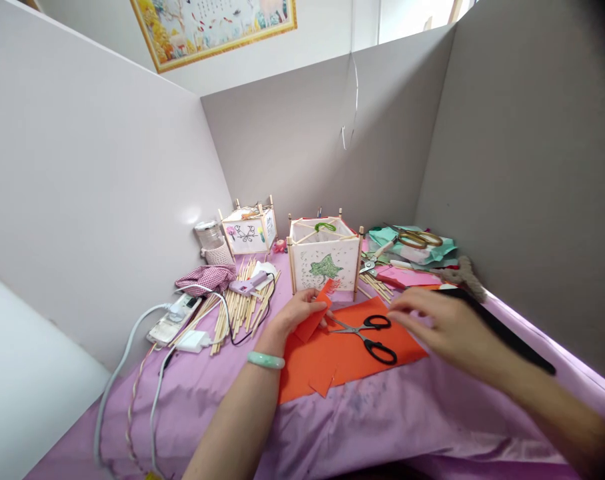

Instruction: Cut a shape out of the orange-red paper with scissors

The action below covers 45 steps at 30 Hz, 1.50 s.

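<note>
My left hand (305,312), with a green bangle on its wrist, pinches a small orange paper piece (312,321) that has a fringed top end. Black-handled scissors (361,331) lie with blades slightly apart on a large orange sheet (352,363), their tips close to my left fingers. To the right of the handles my right hand (427,320) hovers, thumb and fingers apart, holding nothing. A small orange scrap (323,381) rests at the sheet's front edge. Just behind the sheet stands a stick-framed white paper lantern (327,263) with a green drawing.
Wooden sticks (239,310), a glue gun (249,285), a power strip (175,320) and cables lie at left. A second lantern (249,230) and a jar (212,240) stand behind them. Gold-handled scissors (415,238), red pliers (389,280) and a black strip (507,333) are at right.
</note>
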### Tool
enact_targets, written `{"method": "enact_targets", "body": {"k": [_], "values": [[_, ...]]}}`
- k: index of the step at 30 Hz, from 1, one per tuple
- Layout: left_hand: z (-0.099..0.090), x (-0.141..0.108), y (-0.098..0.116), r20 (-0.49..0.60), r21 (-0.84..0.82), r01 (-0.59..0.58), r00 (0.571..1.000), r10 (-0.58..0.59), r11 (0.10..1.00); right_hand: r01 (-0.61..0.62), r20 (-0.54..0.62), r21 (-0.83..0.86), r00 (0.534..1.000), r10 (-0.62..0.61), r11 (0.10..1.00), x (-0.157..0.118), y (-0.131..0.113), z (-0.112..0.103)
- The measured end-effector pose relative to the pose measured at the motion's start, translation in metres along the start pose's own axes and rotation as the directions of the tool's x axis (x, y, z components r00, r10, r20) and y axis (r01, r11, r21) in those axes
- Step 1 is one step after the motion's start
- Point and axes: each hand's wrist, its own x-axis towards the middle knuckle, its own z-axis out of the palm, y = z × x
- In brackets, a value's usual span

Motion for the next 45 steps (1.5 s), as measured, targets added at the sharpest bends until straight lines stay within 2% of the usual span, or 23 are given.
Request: {"method": "enact_targets", "body": {"k": [4,7,10,13,15,19,23,26,28,30,32,34,35,37,39,44,45], "values": [[-0.001,0.0,0.0,0.03,-0.008,-0.001,1.0,0.001,1.0,0.054,0.263,-0.16,0.965,-0.011,0.986,-0.01,0.002,0.038],[0.0,-0.001,0.001,0.03,-0.009,-0.005,1.0,0.005,1.0,0.014,0.326,-0.221,0.943,0.06,0.975,-0.01,0.0,0.051],[0.001,-0.002,0.002,0.007,-0.015,-0.006,1.0,0.006,1.0,0.02,0.364,-0.27,0.928,0.083,0.963,-0.004,0.0,0.049],[0.002,-0.002,0.003,-0.012,-0.004,-0.012,1.0,0.012,1.0,0.047,0.326,-0.29,0.944,0.052,0.956,0.003,0.006,0.044],[0.001,-0.002,0.003,-0.015,-0.001,-0.019,1.0,0.019,1.0,0.059,0.348,-0.244,0.937,0.03,0.968,0.006,0.011,0.042],[-0.002,0.001,-0.002,-0.018,0.014,-0.017,1.0,0.017,1.0,0.067,0.474,-0.145,0.881,0.01,0.987,0.005,0.017,0.042],[-0.003,0.003,-0.004,-0.019,0.014,-0.011,1.0,0.012,1.0,0.054,0.465,-0.137,0.885,0.016,0.989,0.002,0.018,0.041],[-0.003,0.002,-0.003,-0.019,0.018,-0.013,1.0,0.013,1.0,-0.002,0.456,-0.065,0.889,0.032,0.998,0.002,0.023,0.034],[-0.001,0.001,-0.001,-0.028,0.015,-0.018,0.999,0.018,1.0,-0.107,0.449,0.057,0.891,0.071,0.993,0.001,0.029,0.025],[0.0,0.001,0.001,-0.038,0.004,-0.015,0.999,0.016,1.0,-0.258,0.441,0.299,0.891,0.107,0.919,0.0,0.034,0.016],[0.001,0.001,0.003,-0.046,-0.007,-0.002,0.999,0.002,1.0,-0.391,0.387,0.595,0.905,0.176,0.702,-0.002,0.035,0.01],[0.002,0.0,0.004,-0.044,-0.013,0.003,0.999,-0.003,1.0,-0.402,0.316,0.805,0.913,0.257,0.437,-0.002,0.032,0.008],[0.002,0.0,0.004,-0.04,-0.014,0.001,0.999,-0.002,1.0,-0.38,0.293,0.862,0.913,0.283,0.336,-0.001,0.03,0.01],[0.003,-0.001,0.005,-0.026,-0.015,-0.006,1.0,0.005,1.0,-0.363,0.3,0.902,0.917,0.263,0.236,0.003,0.023,0.015],[0.003,-0.003,0.006,-0.021,-0.012,-0.008,1.0,0.008,1.0,-0.383,0.347,0.886,0.922,0.175,0.263,0.01,0.016,0.022],[0.004,-0.004,0.008,-0.054,-0.001,0.003,0.999,-0.003,1.0,-0.354,0.359,0.762,0.928,0.101,0.542,0.031,0.012,0.041],[0.004,-0.004,0.008,-0.061,0.001,0.001,0.998,-0.001,1.0,-0.334,0.335,0.752,0.936,0.106,0.569,0.032,0.014,0.045]]}}
